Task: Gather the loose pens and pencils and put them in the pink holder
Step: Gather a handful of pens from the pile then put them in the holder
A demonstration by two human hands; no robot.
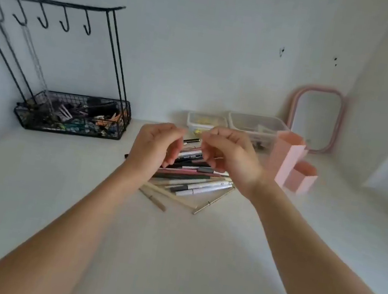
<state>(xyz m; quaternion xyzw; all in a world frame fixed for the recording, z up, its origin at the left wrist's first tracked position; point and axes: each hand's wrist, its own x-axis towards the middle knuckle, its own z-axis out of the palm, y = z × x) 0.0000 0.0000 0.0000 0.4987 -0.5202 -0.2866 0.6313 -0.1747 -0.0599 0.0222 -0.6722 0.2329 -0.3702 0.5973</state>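
Note:
A pile of loose pens and pencils (195, 182) lies on the white desk (170, 257), fanned out in white, grey, pink, black and wood tones. My left hand (155, 145) and my right hand (232, 155) hover side by side just above the far part of the pile, with fingers loosely curled downward and nothing plainly held. They hide the pens beneath them. The pink holder (287, 161) stands upright to the right of the pile, a tall hexagonal tube joined to a shorter one, apart from my right hand.
A black wire basket (73, 115) of clips with a hook rack stands at the back left. Two clear plastic boxes (257, 126) sit behind the pile against the wall. A pink-framed mirror (339, 124) leans in the back right corner.

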